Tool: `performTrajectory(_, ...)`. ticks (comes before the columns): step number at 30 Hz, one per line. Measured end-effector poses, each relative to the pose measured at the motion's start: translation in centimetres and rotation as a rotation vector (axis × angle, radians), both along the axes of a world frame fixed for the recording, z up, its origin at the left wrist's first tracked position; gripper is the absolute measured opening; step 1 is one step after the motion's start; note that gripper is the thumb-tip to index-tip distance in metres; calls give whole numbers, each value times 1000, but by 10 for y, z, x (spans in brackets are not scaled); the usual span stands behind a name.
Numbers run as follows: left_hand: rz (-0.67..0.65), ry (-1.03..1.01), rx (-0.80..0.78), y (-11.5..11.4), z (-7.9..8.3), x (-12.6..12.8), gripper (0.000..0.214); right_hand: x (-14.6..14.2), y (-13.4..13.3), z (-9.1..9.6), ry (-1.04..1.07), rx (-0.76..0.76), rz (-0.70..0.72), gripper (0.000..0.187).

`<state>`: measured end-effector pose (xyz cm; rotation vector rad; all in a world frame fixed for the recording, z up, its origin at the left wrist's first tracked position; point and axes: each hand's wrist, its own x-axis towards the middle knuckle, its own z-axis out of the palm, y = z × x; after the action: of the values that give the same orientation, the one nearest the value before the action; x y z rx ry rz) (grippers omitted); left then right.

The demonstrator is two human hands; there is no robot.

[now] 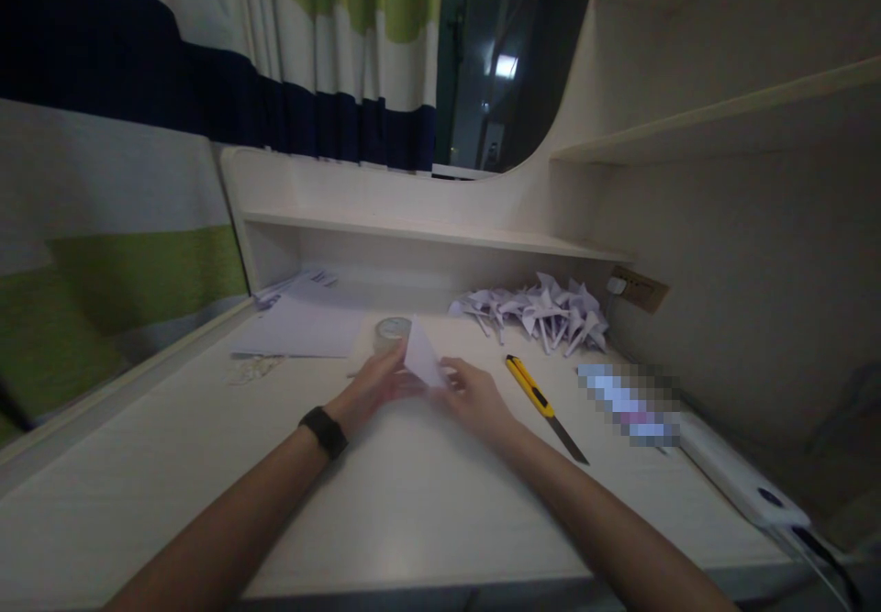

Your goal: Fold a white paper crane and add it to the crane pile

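Your left hand (375,383) and right hand (474,396) meet at the middle of the desk (413,502), fingers closed on one folded paper (421,355) between them. The paper is white and triangular, and it stands tilted up off the desk with its point away from you. Your left hand pinches its left lower edge and your right hand grips its right lower corner. Both hands rest low, close to the desk surface. A black wristband (323,430) sits on your left wrist.

Around the hands:
- Clear tape roll (392,329) lies flat just behind the paper, near your left fingertips.
- Yellow utility knife (540,396) is just to the right of your right hand, blade extended and pointing toward you; it is apart from the hand.
- Stack of loose white sheets (303,328) is at the far left of the desk, well beyond your left hand.
- Pile of folded paper shapes (543,309) is at the back right under the shelf (427,231); I cannot tell the exact form.
- White power strip (736,474) runs along the right edge, well apart from the hands.
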<state>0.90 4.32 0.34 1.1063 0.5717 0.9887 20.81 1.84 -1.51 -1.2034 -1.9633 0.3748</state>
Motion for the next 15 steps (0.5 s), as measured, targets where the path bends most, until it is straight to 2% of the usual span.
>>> performTrajectory(7,-63,-43,1,2,-9,-1,48,-3,-1,0,171,-166,67,40)
performTrajectory(15,-44,-61,-32,3,-5,0,48,-2,-1,0,213,-172,96,38)
